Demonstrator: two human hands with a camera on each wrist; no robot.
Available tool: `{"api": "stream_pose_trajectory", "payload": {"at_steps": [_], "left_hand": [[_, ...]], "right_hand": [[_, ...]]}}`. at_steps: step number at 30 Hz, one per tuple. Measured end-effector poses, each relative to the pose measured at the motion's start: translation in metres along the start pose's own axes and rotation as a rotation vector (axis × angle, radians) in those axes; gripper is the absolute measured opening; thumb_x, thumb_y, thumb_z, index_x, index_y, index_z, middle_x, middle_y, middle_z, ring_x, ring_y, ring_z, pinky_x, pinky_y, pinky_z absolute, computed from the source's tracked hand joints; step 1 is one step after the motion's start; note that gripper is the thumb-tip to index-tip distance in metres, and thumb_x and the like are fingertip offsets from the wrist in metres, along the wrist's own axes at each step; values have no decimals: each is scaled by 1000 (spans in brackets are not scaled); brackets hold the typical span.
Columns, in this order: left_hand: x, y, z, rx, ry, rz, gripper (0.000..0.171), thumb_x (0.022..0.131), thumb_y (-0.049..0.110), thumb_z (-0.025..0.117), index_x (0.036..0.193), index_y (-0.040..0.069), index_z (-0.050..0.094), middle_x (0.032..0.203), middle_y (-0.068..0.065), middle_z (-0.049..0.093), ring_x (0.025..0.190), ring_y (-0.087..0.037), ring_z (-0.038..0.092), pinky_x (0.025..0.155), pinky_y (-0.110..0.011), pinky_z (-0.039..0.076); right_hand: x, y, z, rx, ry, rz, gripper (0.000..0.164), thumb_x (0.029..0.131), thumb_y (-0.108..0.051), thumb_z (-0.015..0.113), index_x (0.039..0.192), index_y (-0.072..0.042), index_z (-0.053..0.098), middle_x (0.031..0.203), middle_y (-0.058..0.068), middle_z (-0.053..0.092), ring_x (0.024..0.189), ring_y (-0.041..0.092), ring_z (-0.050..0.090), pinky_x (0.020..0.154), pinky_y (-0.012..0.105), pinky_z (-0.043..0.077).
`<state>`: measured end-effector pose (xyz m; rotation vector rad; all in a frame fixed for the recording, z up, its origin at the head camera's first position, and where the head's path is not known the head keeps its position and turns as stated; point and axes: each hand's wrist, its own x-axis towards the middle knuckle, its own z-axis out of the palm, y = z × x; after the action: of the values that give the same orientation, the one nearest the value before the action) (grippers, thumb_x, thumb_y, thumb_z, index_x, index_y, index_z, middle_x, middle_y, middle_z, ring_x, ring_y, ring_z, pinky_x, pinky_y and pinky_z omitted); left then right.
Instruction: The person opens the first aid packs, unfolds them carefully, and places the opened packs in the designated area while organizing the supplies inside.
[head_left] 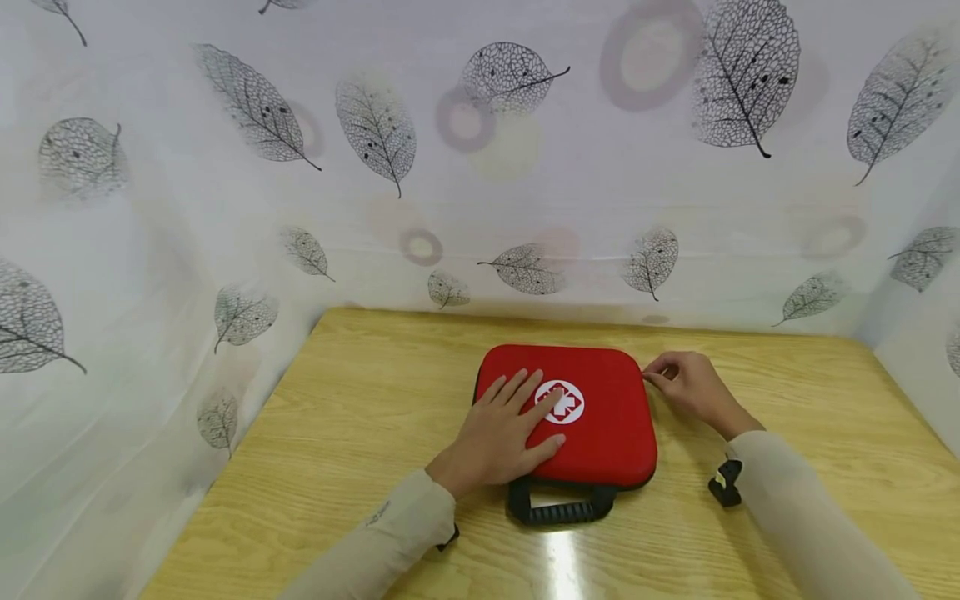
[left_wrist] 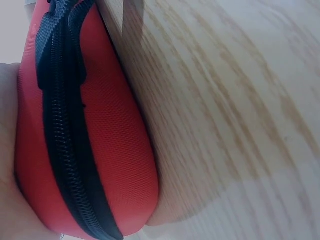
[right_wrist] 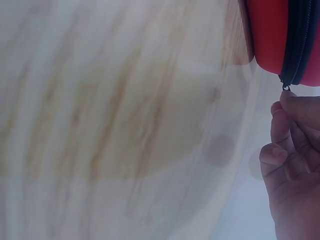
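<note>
A red first aid case (head_left: 600, 433) with a white round emblem lies flat on the wooden table, its black handle (head_left: 566, 512) toward me. My left hand (head_left: 498, 437) rests on top of the case, fingers spread and straight, one fingertip over the emblem. At the right side of the case my right hand (head_left: 693, 387) pinches the zipper pull (right_wrist: 286, 88) between thumb and index finger. The black zipper (left_wrist: 70, 160) runs along the side, and its teeth are closed together in the left wrist view.
The light wooden table (head_left: 360, 400) extends around the case. Behind it and on both sides hangs a white sheet (head_left: 465, 208) printed with leaves. Each wrist wears a black strap device (head_left: 725, 483) at the sleeve.
</note>
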<state>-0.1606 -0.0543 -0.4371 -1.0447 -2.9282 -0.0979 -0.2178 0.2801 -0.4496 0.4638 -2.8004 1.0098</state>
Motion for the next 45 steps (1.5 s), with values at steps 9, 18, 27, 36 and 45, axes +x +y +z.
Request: {"api": "stream_pose_trajectory", "payload": {"at_steps": [9, 18, 27, 36, 45], "left_hand": [[2, 0, -2, 0, 0, 4, 70, 100, 63, 38, 162, 32, 26, 168, -4, 19, 154, -27, 15, 124, -45, 10], [-1, 2, -2, -6, 0, -4, 69, 100, 62, 39, 161, 31, 27, 168, -5, 20, 154, -27, 16, 124, -46, 11], [1, 1, 0, 10, -3, -11, 70, 101, 63, 38, 162, 32, 25, 169, -4, 18, 155, -26, 14, 125, -45, 9], [0, 0, 3, 12, 1, -9, 69, 101, 63, 38, 162, 32, 26, 169, -4, 18, 155, -26, 14, 124, -45, 10], [1, 1, 3, 3, 10, -7, 69, 100, 63, 38, 162, 33, 26, 169, -3, 18, 155, -25, 14, 124, -46, 9]], "right_hand": [[-4, -1, -3, -5, 4, -4, 7, 91, -3, 73, 86, -3, 77, 86, 8, 72, 74, 21, 63, 61, 30, 51], [-8, 0, 1, -21, 22, -34, 6, 90, 0, 73, 86, -2, 77, 86, 8, 73, 74, 20, 64, 62, 29, 52], [-15, -3, -3, -24, 16, -11, 8, 93, -5, 72, 88, 0, 76, 83, 5, 72, 72, 18, 62, 61, 29, 50], [-19, -5, -2, -32, 8, -35, 7, 90, -4, 74, 85, 1, 75, 81, 4, 72, 68, 15, 61, 59, 27, 50], [-22, -7, -4, -41, 25, -46, 7, 89, -3, 75, 85, 2, 75, 81, 4, 72, 68, 14, 62, 59, 27, 50]]}}
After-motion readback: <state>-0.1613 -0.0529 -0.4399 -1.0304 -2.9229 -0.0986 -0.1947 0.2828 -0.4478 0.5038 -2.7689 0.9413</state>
